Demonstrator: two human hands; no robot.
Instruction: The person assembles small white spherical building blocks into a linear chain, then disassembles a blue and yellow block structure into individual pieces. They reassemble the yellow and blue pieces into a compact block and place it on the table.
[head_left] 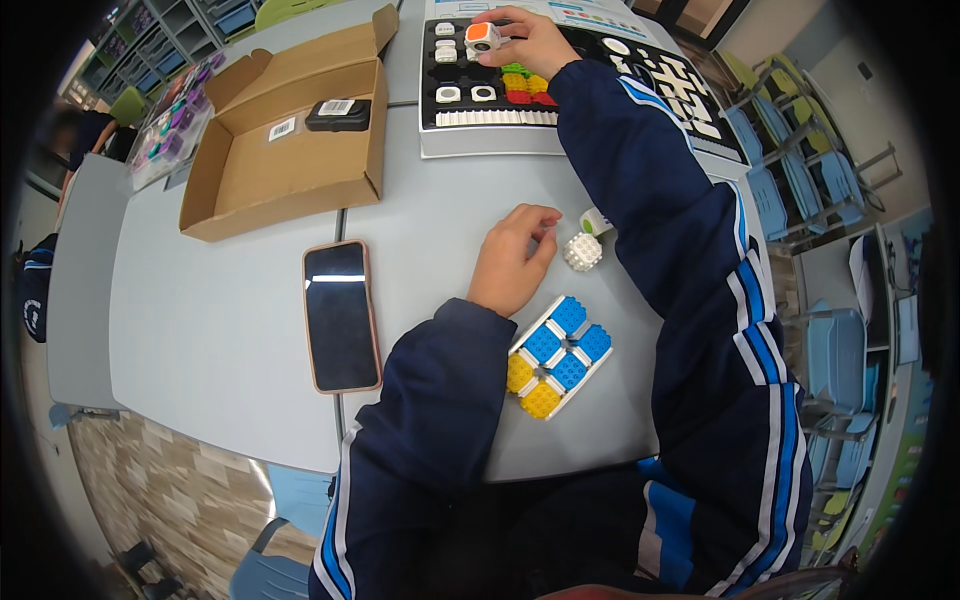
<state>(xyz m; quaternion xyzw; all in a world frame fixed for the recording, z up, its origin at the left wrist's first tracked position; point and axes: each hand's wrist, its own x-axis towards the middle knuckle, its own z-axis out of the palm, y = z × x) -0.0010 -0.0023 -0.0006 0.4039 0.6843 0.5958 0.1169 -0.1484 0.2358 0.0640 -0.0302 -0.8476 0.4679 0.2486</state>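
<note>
Far up the table, my right hand (530, 42) pinches a small white block with an orange face (481, 36) between thumb and fingers. It is above the left part of a black kit tray (446, 112). My left hand (515, 258) rests on the grey table, fingers loosely bent and apart, with nothing seen in them. Just right of it lie a white studded block (582, 252) and a white block with a green mark (595, 222), partly covered by my right sleeve. Nearer me lies a flat assembly of blue and yellow studded blocks (570, 370) joined by white strips.
White, red, yellow and green pieces fill parts of the kit tray. An open cardboard box (280, 180) at the left holds a black case (338, 116). A phone (342, 316) lies left of my left arm. Blue chairs (835, 345) are stacked at the right.
</note>
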